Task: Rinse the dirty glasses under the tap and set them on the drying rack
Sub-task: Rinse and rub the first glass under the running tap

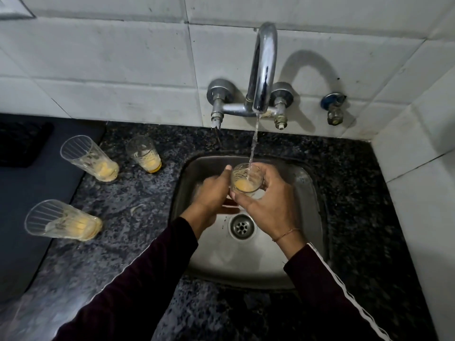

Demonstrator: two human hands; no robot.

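Nearest the viewer, two dark sleeves (pixel 138 279) reach over the front edge of the speckled black granite worktop (pixel 138 203) toward the steel sink (pixel 246 262), whose drain (pixel 241 227) lies just in front of the hands. Above the sink, the right hand (pixel 267 205) grips a small glass (pixel 246 179) with its fingers (pixel 268 174) curled round the far side and thumb along the near side; yellowish liquid sits in the bottom. The left hand (pixel 213 193) touches the glass's left side, fingers pressed together and fairly straight. A water stream (pixel 254 141) falls into the glass from the chrome tap (pixel 262 70) mounted on the white tiled wall (pixel 123 57) behind the sink. Left of the sink, three ribbed glasses with yellow residue stand on the worktop: a near one (pixel 64 221), a farther one (pixel 89 158), and a smaller one (pixel 144 155) closest to the sink. Right of the tap, a small valve (pixel 333 107) juts from the wall.
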